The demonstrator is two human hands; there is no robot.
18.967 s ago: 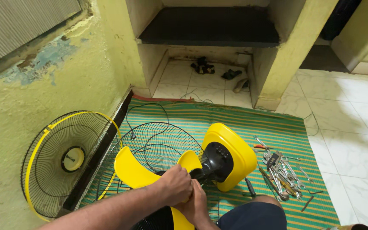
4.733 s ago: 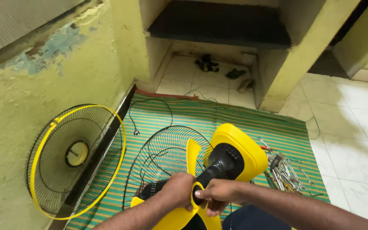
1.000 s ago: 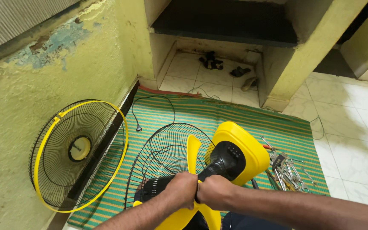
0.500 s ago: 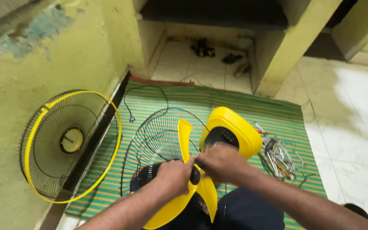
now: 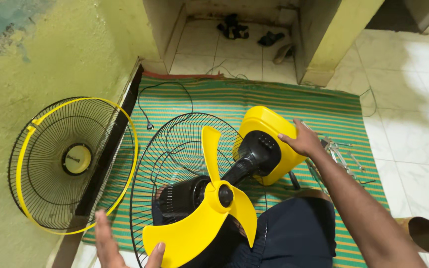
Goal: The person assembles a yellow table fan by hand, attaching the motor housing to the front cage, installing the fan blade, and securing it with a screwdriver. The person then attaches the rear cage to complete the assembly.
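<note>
A yellow three-bladed fan blade [image 5: 209, 218] sits on the black motor [image 5: 182, 196], inside the black wire rear guard [image 5: 175, 144]. My left hand [image 5: 110, 245] is at the bottom edge, open, its fingertips by the lower blade's edge. My right hand [image 5: 301, 141] rests on the yellow fan base [image 5: 269, 126], fingers spread against its side. The black neck [image 5: 254, 156] joins base and motor.
The front guard with a yellow rim [image 5: 70, 164] leans on the yellow wall at left. A power cord with plug [image 5: 147, 124] lies on the striped green mat [image 5: 274, 99]. Spanners and tools [image 5: 343, 154] lie right of the base. My knee in dark shorts [image 5: 294, 228] is below.
Both hands have left the blade hub. The right hand moved up to the yellow base; the left dropped to the bottom edge, open. The camera tilted down.
</note>
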